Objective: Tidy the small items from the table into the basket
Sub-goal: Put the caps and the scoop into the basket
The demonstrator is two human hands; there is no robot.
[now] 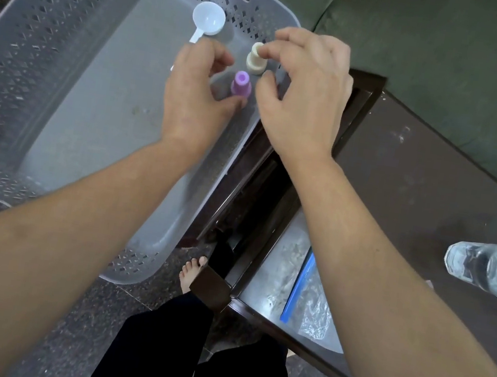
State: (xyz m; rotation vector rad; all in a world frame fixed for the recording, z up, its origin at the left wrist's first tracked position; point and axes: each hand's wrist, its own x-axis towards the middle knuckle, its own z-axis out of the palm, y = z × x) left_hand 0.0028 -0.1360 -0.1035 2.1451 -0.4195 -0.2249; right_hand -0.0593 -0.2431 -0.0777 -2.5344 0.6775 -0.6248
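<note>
A grey perforated basket (54,30) sits to the left. On its floor lie a white scoop (208,19), a cream stepped piece (254,61) and a purple stepped piece (240,85), both upright near the right wall. My right hand (303,90) reaches over the basket's right rim, with forefinger and thumb pinched on the cream piece. My left hand (197,93) hovers over the basket floor with its fingers curled apart. Its thumb tip is at the purple piece's base, and it covers the scoop's handle.
A dark wooden table (403,179) stands to the right of the basket, with a clear glass (493,268) near its right edge. A lower shelf holds a plastic bag with a blue strip (300,286). Green upholstery (453,57) lies beyond. My foot (191,271) rests on the speckled floor.
</note>
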